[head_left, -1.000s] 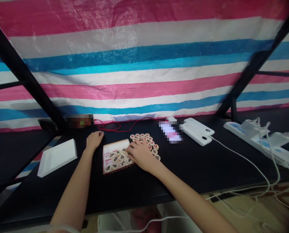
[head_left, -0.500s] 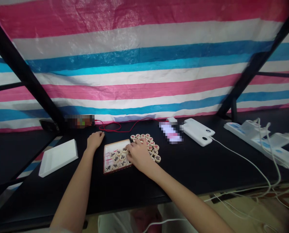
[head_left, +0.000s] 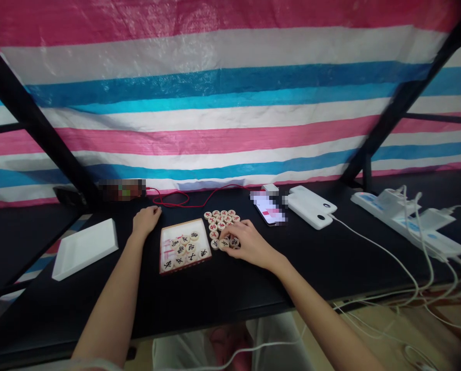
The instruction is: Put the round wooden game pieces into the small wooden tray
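My right hand (head_left: 248, 241) has its thumb and fingers closed around a round Chinese chess piece (head_left: 224, 243) with a black character, at the near edge of a grid of pieces. Red-marked pieces (head_left: 221, 225) fill the back rows of that grid; my fingers and palm cover part of its right side. To the left, an open shallow box (head_left: 205, 232) holds several loose black-marked pieces (head_left: 181, 250), lying faces up. Beyond the box's left side, my left hand (head_left: 146, 221) rests on the table, fingers curled in and nothing seen in them.
A white box lid (head_left: 85, 250) lies at the left of the black table (head_left: 199, 299). Right of the pieces are a phone (head_left: 268, 208), white devices (head_left: 311, 206) with a cable, and a power strip (head_left: 408, 221). A red cable (head_left: 211, 198) runs along the back.
My right hand has moved from over the box rightward to the grid and holds a piece there. A black-marked piece now shows in the box's near right corner. My left hand stays put.
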Tool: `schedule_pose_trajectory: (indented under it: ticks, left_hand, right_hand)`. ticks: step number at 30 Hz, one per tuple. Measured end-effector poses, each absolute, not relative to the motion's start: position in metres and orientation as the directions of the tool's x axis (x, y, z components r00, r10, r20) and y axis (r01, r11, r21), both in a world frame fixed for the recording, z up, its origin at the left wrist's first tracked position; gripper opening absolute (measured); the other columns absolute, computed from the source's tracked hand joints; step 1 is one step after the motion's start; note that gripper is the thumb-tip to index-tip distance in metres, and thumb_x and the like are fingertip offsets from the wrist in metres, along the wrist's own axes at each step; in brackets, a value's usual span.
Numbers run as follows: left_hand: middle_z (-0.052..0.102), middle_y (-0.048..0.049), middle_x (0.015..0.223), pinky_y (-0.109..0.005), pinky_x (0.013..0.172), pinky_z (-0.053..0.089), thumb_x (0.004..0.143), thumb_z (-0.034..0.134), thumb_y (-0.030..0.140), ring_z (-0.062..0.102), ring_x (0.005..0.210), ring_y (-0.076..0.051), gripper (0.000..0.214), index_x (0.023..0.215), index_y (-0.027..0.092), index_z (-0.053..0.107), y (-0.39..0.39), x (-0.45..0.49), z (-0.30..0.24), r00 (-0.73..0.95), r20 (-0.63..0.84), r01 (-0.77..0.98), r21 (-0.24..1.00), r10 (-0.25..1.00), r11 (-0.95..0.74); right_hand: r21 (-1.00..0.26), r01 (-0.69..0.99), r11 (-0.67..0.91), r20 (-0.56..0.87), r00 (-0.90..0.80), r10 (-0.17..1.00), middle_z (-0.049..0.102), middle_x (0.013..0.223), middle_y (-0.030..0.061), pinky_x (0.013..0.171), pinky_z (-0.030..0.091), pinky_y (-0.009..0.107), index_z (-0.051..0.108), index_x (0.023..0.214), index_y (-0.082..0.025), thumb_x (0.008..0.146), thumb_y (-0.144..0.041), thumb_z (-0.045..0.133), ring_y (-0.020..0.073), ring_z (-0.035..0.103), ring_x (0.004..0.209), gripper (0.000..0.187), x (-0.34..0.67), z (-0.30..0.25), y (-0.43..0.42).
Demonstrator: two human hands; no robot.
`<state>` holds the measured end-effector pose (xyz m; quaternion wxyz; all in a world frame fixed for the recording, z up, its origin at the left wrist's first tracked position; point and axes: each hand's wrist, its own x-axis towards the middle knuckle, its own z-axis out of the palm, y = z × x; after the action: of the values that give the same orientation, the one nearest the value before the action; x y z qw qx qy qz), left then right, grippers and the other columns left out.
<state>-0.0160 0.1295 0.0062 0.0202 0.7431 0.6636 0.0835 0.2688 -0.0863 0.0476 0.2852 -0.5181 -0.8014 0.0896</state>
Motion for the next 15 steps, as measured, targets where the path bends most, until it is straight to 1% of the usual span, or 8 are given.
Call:
schedule_pose_trajectory:
  ticks: [3,6,9,13,15]
  left_hand:
    - [0.067,-0.0132,0.103,-0.035,0.074,0.045,0.085,0.027,0.047,0.06,0.094,-0.03,0.05,0.102,0.022,0.066,0.1296,-0.0161,0.0059,0.101,0.094,0.983,0.143,0.99,-0.114]
    - [0.066,-0.0131,0.104,-0.035,0.075,0.045,0.085,0.026,0.047,0.06,0.095,-0.03,0.05,0.104,0.022,0.065,0.1294,-0.0159,0.0059,0.102,0.096,0.984,0.136,0.99,-0.115]
    - [0.066,-0.0129,0.104,-0.035,0.075,0.044,0.085,0.027,0.046,0.06,0.095,-0.03,0.049,0.103,0.022,0.065,0.1289,-0.0157,0.0064,0.106,0.098,0.984,0.135,0.99,-0.119]
    - [0.067,-0.013,0.102,-0.035,0.073,0.045,0.085,0.027,0.047,0.06,0.094,-0.03,0.049,0.101,0.022,0.066,0.1283,-0.0155,0.0069,0.106,0.099,0.984,0.134,0.989,-0.119]
    - [0.067,-0.0131,0.102,-0.034,0.073,0.045,0.085,0.027,0.047,0.061,0.094,-0.029,0.049,0.101,0.022,0.066,0.1281,-0.0154,0.007,0.107,0.1,0.984,0.133,0.989,-0.12]
  right_hand:
    - [-0.427,0.779,0.459,0.333,-0.337,0.881,0.064,0.099,-0.0002,0.087,0.029,0.031,0.058,0.094,-0.023,0.077,-0.023,0.064,0.0153,0.055,0.096,0.018,0.274,0.0479,-0.0926]
    - [-0.425,0.778,0.462,0.312,-0.353,0.882,0.064,0.095,-0.0006,0.087,0.029,0.031,0.059,0.094,-0.024,0.077,-0.024,0.064,0.0162,0.055,0.095,0.018,0.2745,0.0495,-0.0946]
    - [-0.424,0.774,0.471,0.285,-0.379,0.88,0.065,0.095,-0.0005,0.088,0.028,0.032,0.061,0.093,-0.024,0.075,-0.019,0.063,0.0172,0.054,0.096,0.019,0.2743,0.0498,-0.0948]
    - [-0.43,0.766,0.477,0.243,-0.411,0.879,0.066,0.095,0.0,0.088,0.028,0.033,0.061,0.092,-0.023,0.077,-0.015,0.058,0.0169,0.055,0.096,0.016,0.2744,0.0477,-0.095]
    - [-0.418,0.773,0.477,0.245,-0.41,0.879,0.066,0.094,-0.0009,0.087,0.028,0.033,0.061,0.092,-0.023,0.078,-0.016,0.058,0.0161,0.055,0.095,0.016,0.2743,0.0474,-0.0954]
